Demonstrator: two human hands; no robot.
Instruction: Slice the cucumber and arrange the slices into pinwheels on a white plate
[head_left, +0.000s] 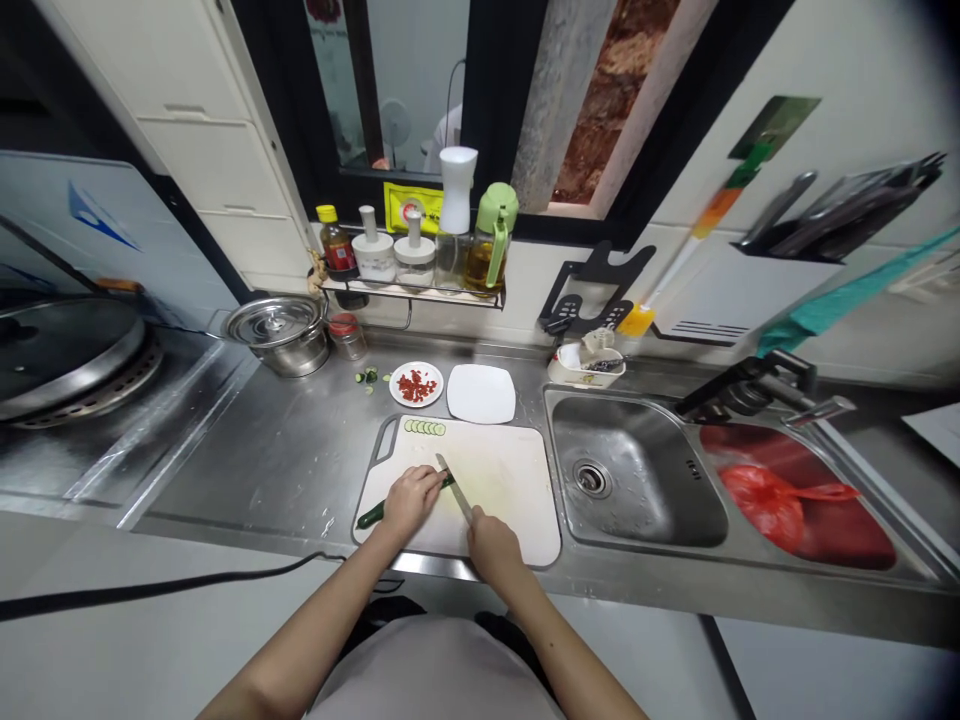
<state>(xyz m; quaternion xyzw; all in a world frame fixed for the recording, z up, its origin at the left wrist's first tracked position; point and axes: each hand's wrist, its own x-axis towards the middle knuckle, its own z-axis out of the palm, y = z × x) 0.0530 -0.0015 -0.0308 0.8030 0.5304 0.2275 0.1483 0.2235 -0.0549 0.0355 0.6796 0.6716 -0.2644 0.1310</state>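
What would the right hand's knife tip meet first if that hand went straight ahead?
Probably the row of cucumber slices on the cutting board; the knife in the right hand points roughly that way, though its height is unclear.

The left hand (409, 502) is hiding the cucumber's (370, 516) middle, the right hand (493, 545) the knife's (458, 495) handle by the cutting board's (517, 480) front edge; a pan (71, 345) is running off-frame

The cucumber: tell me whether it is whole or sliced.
Partly sliced: a row of slices lies on the cutting board, while the uncut piece sits under the left hand, its end at the knife.
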